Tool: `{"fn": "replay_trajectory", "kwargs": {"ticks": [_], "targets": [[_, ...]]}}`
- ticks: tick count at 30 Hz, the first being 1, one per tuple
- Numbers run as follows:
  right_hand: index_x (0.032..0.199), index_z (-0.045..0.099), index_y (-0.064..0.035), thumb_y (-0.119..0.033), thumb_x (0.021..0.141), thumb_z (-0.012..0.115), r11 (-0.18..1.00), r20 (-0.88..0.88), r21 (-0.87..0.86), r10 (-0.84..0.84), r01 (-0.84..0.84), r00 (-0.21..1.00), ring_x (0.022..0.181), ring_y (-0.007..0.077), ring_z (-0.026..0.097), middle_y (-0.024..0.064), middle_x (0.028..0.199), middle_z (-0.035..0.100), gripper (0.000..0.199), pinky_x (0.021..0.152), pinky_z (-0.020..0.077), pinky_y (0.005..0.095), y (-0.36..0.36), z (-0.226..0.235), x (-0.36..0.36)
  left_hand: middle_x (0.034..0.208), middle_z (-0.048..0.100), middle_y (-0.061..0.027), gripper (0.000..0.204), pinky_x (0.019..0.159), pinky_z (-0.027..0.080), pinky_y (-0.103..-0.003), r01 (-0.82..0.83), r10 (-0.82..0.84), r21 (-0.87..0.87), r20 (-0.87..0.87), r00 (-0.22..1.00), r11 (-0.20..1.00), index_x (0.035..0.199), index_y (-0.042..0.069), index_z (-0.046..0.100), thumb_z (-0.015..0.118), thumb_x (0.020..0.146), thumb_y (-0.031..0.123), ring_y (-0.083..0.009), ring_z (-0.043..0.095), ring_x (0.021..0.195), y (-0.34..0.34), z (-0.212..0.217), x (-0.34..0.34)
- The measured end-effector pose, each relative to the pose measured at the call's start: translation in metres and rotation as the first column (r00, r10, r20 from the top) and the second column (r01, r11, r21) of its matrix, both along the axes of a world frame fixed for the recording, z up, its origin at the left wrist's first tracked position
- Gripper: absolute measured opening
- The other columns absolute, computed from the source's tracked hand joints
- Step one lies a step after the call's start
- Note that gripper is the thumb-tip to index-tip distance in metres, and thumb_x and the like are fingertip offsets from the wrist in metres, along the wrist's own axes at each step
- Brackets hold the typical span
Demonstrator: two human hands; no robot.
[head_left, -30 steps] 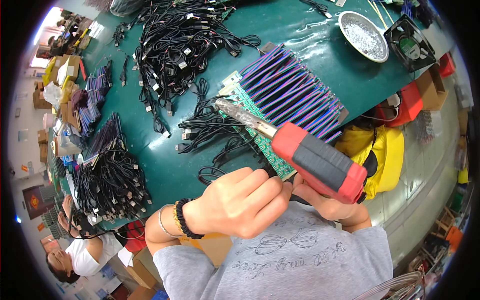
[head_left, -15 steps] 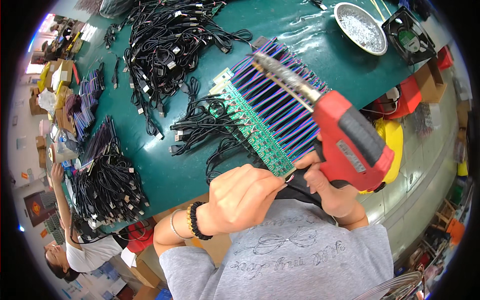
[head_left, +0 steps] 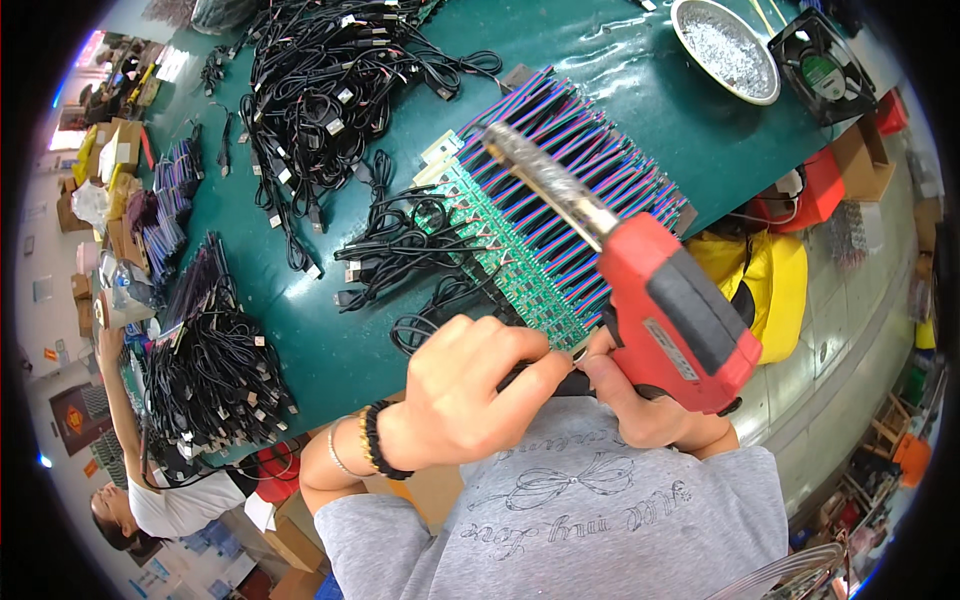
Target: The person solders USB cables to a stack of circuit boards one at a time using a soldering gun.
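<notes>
A red and black soldering gun (head_left: 675, 320) with a long metal barrel is in my right hand (head_left: 640, 405). Its barrel slants up to the left above a row of green circuit boards (head_left: 500, 265) with red, blue and black wires (head_left: 570, 190) running from their far side. The right thumb and forefinger come together at the row's near end. Right beside them, my left hand (head_left: 475, 390) is closed in a pinch; what it holds is hidden by the fingers. Black cables (head_left: 425, 240) lead from the boards' left side.
A large heap of black USB cables (head_left: 320, 110) covers the back left of the green table (head_left: 350, 370). More bundled cables (head_left: 215, 365) lie at the left edge. A bowl of silvery bits (head_left: 725, 50) and a black fan (head_left: 820, 70) stand far right. Another person (head_left: 180, 505) sits at left.
The soldering gun and my right hand have shifted left and slightly nearer to me. My left hand has moved a little left, still pinched. The boards stay in place.
</notes>
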State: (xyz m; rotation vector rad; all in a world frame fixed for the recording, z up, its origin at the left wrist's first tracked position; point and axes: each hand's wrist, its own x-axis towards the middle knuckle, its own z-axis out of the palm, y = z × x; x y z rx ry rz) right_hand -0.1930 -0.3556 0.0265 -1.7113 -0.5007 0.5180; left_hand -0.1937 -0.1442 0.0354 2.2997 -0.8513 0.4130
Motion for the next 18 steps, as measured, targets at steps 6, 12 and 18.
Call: {"fn": "replay_trajectory", "kwargs": {"ticks": [6,12,18], "targets": [[0.140,0.024,0.0003,-0.015,0.092,0.056,0.975,0.391,-0.091,-0.152,0.202,0.908,0.057,0.0131,0.053,0.0077,0.073,0.057,0.060,0.058,0.0479,0.0273,-0.048,-0.042,-0.036,0.077,0.058,-0.0097,0.017,0.058,0.046,-0.036,-0.025,0.041,0.068,-0.249,0.968,0.997,0.082,0.002,0.064,0.072,0.068,-0.004,-0.0279,0.058,0.068,0.034,0.011,0.047],[0.139,0.031,0.0007,-0.067,0.084,0.056,0.891,0.194,0.453,-0.074,-0.022,0.978,0.048,0.0131,0.051,-0.0014,0.057,0.051,0.090,0.052,0.0468,0.0271,-0.080,-0.057,-0.038,0.078,0.059,-0.0088,0.015,0.059,0.048,-0.035,0.045,-0.017,0.079,-0.327,0.945,0.996,0.081,0.003,0.064,0.072,0.071,-0.003,-0.0267,0.061,0.069,0.041,0.006,0.061],[0.088,0.056,0.0020,-0.035,0.083,0.075,0.659,-0.016,0.745,0.170,-0.102,0.985,0.056,0.0176,0.057,0.0081,0.075,0.063,0.042,0.052,0.0481,0.0299,-0.097,-0.071,-0.036,0.078,0.059,-0.0087,0.013,0.059,0.048,-0.035,0.103,-0.054,0.098,-0.412,0.910,0.990,0.082,0.003,0.064,0.071,0.072,-0.002,-0.0271,0.061,0.069,0.044,0.008,0.070]]}}
